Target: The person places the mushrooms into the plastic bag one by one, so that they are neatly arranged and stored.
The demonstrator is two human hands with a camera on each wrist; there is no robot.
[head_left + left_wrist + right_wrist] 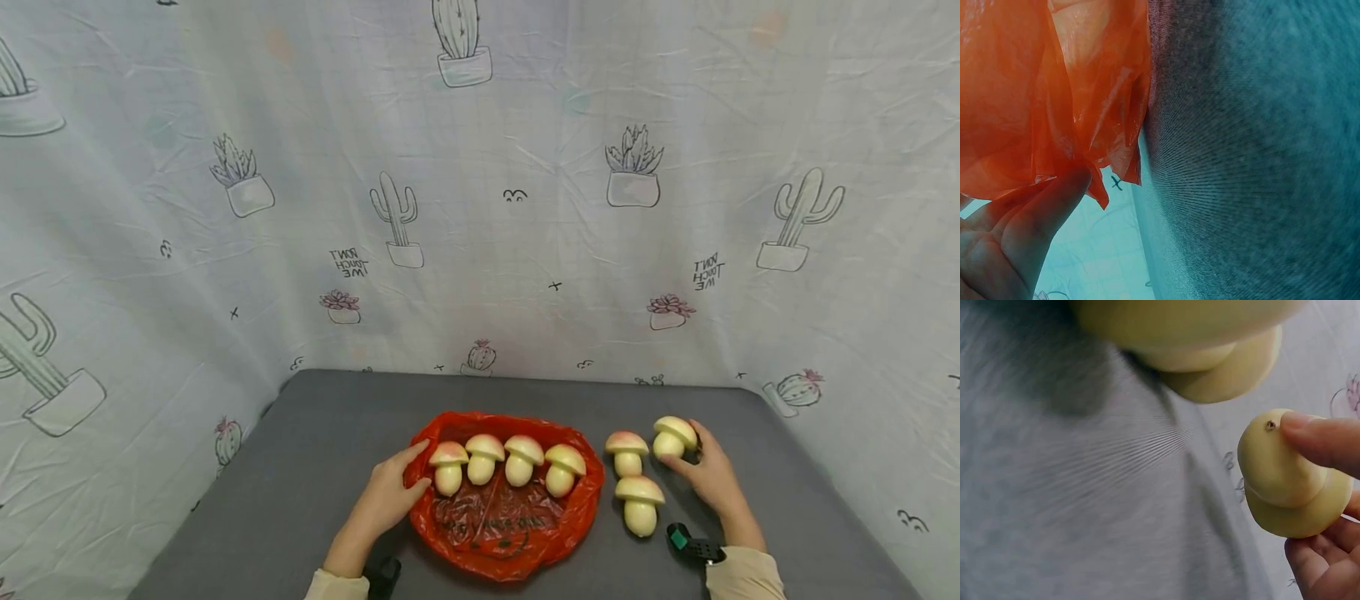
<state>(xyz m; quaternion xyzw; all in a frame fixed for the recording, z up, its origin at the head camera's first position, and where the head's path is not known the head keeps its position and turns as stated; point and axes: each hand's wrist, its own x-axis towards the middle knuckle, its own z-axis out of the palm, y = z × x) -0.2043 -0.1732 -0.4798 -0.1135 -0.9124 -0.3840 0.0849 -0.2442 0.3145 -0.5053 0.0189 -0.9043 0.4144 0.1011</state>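
Observation:
A red plastic bag (498, 567) lies spread on the grey table, its rim rolled into a ring. Four cream toy mushrooms, with pink-tinged caps, stand in a row inside it, among them the leftmost mushroom (448, 475). At the bag's left rim, my left hand (384, 497) grips the crumpled plastic between thumb and fingers. My right hand (712, 479) holds another mushroom (671, 435) at the right, thumb on its stem and fingers around the cap. In the right wrist view a small dark hole marks the stem end of this mushroom (1282, 465).
Between the bag and my right hand stand two more mushrooms, one farther back (627, 452) and one nearer (641, 508). Dark straps with cameras circle both wrists. A pale curtain (480, 250) printed with cacti hangs around the grey table (315, 442).

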